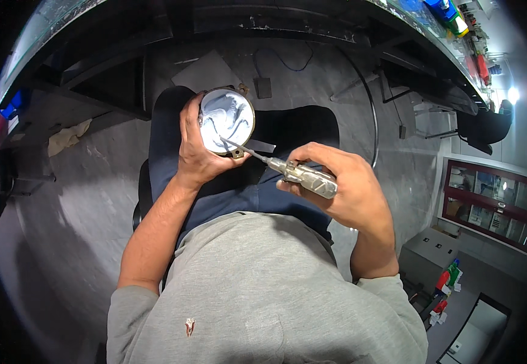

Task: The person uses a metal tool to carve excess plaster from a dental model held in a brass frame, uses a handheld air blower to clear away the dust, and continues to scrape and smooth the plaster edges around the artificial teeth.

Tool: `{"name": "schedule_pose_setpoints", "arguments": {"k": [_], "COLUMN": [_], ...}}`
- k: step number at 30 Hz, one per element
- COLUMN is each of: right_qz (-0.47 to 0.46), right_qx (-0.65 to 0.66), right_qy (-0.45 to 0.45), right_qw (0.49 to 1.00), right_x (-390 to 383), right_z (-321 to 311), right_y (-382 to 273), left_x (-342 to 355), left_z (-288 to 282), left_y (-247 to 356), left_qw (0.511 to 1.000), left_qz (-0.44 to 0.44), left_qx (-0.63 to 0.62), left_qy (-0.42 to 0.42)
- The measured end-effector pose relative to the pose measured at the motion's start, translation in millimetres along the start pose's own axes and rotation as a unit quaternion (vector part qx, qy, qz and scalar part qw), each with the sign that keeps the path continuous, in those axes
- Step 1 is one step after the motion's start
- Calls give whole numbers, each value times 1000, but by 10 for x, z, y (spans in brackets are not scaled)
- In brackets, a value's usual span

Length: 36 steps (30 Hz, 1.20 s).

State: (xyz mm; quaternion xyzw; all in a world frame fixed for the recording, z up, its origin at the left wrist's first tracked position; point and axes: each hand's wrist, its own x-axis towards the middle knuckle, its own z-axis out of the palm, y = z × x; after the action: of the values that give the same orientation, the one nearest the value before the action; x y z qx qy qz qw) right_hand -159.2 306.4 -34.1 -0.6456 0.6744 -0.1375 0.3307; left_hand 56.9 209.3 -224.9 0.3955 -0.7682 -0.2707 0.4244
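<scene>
Clasping a round, metal-rimmed, shiny white bowl [227,114] from its left with the left hand [194,151]; gripping a silver, thin-shafted metal tool [309,178] in the right hand [353,185], tip-first over the bowl.

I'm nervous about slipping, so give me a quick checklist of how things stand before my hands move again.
1. Round bowl with a shiny white interior gripped by the left hand: ok, fingers wrap its outside.
2. Silver metal tool with a thin shaft held in the right hand: ok.
3. Tool's tip within the bowl's outline: ok.
4. Left fingers outside the bowl's opening: ok.
5. Tip pressing on the inner surface: cannot tell.
6. Bowl resting on the dark navy trousers: cannot tell.
</scene>
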Motion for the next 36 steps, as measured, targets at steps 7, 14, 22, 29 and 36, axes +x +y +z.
{"name": "schedule_pose_setpoints", "arguments": {"k": [7, 14, 22, 29, 36], "right_qz": [55, 12, 63, 8, 22], "right_qx": [221, 95, 155, 176, 176], "right_qy": [-9, 7, 4, 21, 16], "right_qw": [974, 995, 986, 984, 984], "right_x": [48, -45, -52, 18, -124], "right_z": [210, 109, 290, 578, 184], "right_y": [155, 57, 90, 86, 194], "left_x": [37, 20, 38, 26, 9], "left_z": [-34, 0, -19, -5, -2], "left_y": [-14, 2, -2, 40, 25], "left_qw": [997, 999, 999, 1000, 1000], "left_qz": [-61, -32, -22, 21, 15], "left_qx": [-26, 1, 18, 13, 11], "left_qy": [25, 14, 15, 5, -11]}}
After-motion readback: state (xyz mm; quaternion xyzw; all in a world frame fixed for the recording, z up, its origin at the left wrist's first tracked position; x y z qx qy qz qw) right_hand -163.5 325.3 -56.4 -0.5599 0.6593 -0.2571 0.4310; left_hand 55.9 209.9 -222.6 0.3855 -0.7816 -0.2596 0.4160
